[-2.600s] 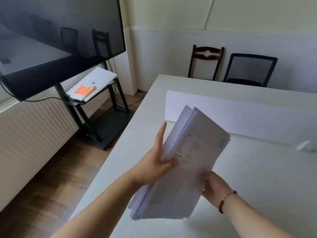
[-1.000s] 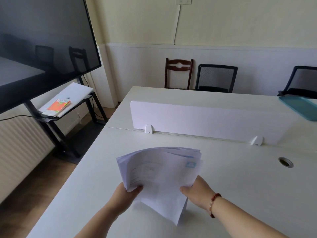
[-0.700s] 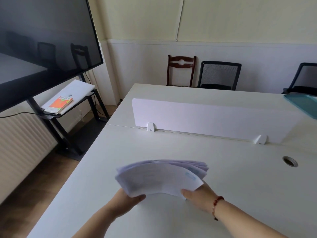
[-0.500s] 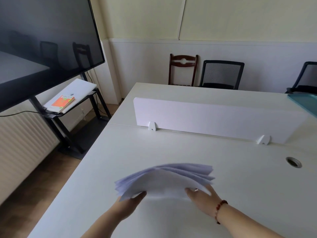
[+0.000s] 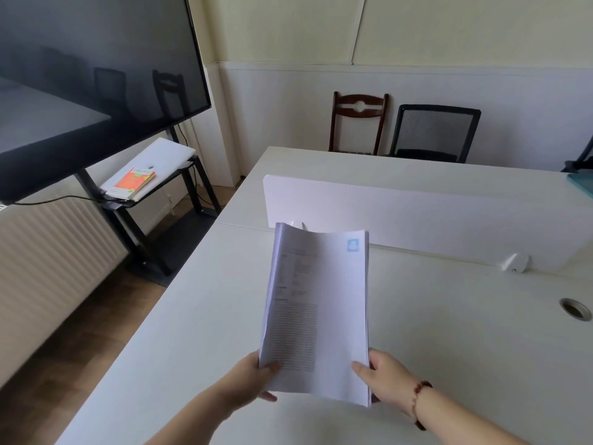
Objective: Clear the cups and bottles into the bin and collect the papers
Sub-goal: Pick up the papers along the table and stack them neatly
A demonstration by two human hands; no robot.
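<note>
A white bench bears a low white divider and, at right, a round cable hole. Beyond stand a wooden chair and a black mesh chair. At left, an orange book lies on a shelf under a dark screen.

White desk, wooden chair, dark screen.

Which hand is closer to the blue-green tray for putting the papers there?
Probably the right hand: it pinches the papers at their lower right corner, and the teal tray lies far right. The left hand is farther.
</note>
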